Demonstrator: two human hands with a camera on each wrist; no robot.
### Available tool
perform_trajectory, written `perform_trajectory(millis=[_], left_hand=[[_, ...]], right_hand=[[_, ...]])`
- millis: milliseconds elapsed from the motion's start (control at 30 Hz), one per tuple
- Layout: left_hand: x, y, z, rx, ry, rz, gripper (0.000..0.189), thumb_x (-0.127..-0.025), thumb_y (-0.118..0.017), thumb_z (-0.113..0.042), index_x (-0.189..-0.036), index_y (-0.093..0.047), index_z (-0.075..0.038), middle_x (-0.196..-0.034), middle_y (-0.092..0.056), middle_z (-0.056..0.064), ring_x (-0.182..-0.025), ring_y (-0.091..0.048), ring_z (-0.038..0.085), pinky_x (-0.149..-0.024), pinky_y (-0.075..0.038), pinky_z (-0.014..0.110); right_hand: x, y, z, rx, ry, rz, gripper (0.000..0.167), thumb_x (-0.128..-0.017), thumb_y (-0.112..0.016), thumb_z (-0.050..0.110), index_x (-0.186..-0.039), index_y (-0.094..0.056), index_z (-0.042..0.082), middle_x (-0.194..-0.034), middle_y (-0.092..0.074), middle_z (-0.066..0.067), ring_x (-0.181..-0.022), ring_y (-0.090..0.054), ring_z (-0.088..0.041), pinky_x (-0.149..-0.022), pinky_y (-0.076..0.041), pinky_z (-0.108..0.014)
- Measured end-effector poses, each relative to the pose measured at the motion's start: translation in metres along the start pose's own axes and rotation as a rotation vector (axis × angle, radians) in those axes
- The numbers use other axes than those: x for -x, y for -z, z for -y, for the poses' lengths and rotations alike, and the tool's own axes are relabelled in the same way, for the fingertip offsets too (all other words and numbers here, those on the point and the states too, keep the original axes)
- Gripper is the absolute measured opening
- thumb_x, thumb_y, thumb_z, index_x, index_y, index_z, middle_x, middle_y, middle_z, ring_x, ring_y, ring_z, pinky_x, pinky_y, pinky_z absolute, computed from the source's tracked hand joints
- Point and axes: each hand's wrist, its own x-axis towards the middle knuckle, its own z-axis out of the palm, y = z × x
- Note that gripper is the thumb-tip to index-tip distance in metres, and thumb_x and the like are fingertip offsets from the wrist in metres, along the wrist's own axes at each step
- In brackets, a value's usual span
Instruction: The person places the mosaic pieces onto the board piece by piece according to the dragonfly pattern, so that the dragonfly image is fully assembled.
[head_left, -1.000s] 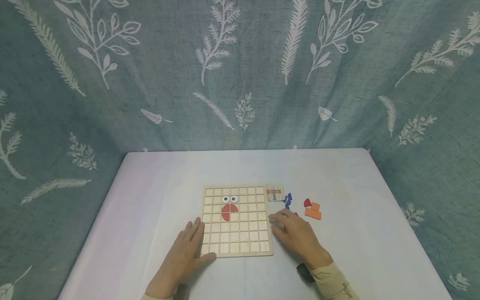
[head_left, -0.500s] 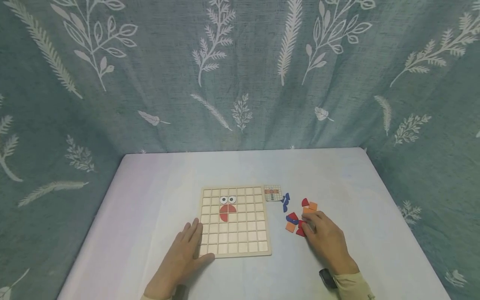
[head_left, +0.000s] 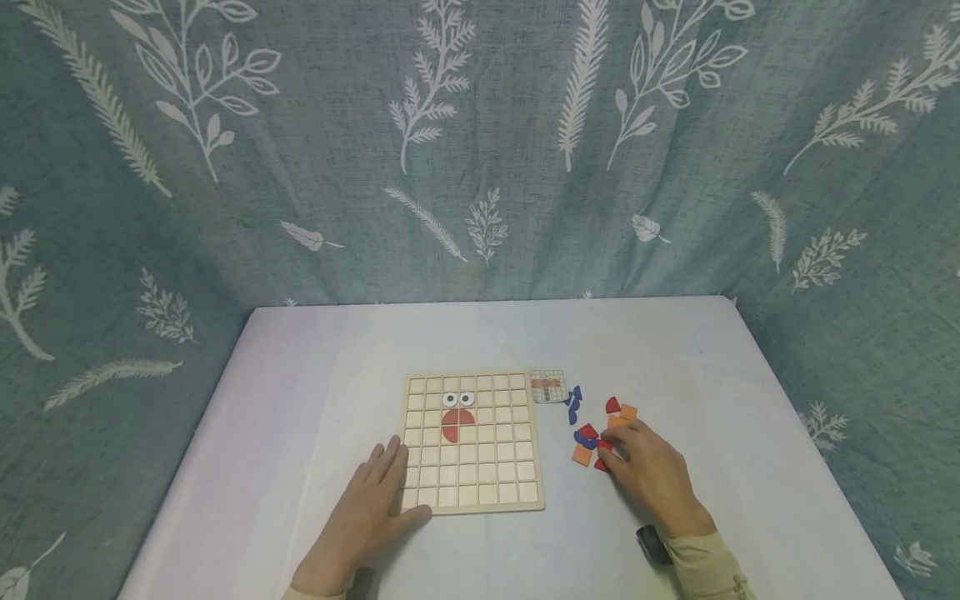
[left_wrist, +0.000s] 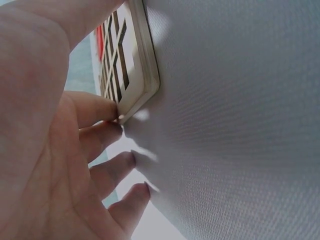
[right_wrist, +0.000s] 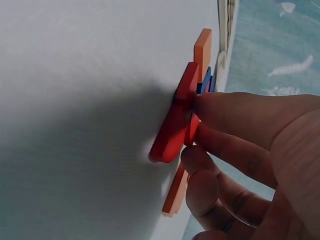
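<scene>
A pale wooden grid board (head_left: 495,472) lies flat on the white table. Two eye tiles (head_left: 458,399) and three red quarter-round tiles (head_left: 450,417) sit in its upper cells. My left hand (head_left: 366,502) rests at the board's lower left corner, fingers along the left edge and thumb at the front edge. To the right of the board, my right hand (head_left: 654,473) is down among loose pieces, its thumb and forefinger pinching a red tile (right_wrist: 190,131). Another red tile (right_wrist: 170,130) lies beside the thumb. The fingers partly cover these tiles in the head view.
A small pattern card (head_left: 549,386) lies against the board's upper right side. Several blue pieces (head_left: 574,405) lie beside it. Orange tiles (head_left: 582,455), another blue piece (head_left: 585,440) and a red piece (head_left: 612,405) surround my right hand. A patterned green curtain (head_left: 480,233) stands behind the table.
My right hand has moved right, from beside the board's edge to the loose pieces, where its fingers have closed in on the red tiles. My left hand stays at the board.
</scene>
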Motion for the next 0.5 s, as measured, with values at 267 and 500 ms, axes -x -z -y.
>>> perform_trajectory(millis=[267, 500], left_hand=[[0.0, -0.0001, 0.0003, -0.002, 0.013, 0.017, 0.094, -0.089, -0.071, -0.055, -0.153, -0.038, 0.005, -0.161, -0.032, 0.023, -0.147, -0.027, 0.047, -0.118, -0.028, 0.061], [0.0004, 0.0016, -0.0014, 0.003, 0.014, 0.01, 0.093, -0.089, -0.073, -0.052, -0.152, -0.038, 0.006, -0.16, -0.033, 0.024, -0.147, -0.028, 0.048, -0.117, -0.027, 0.062]], right_hand=[[-0.0047, 0.0017, 0.0015, 0.002, -0.038, 0.082, 0.02, -0.081, -0.085, 0.017, -0.098, -0.075, 0.013, -0.098, -0.065, -0.003, -0.074, -0.052, -0.018, -0.06, -0.046, -0.032], [-0.005, 0.0016, 0.0026, 0.001, -0.015, 0.069, 0.022, -0.081, -0.086, 0.018, -0.101, -0.077, 0.016, -0.102, -0.068, -0.001, -0.08, -0.059, -0.017, -0.071, -0.057, -0.039]])
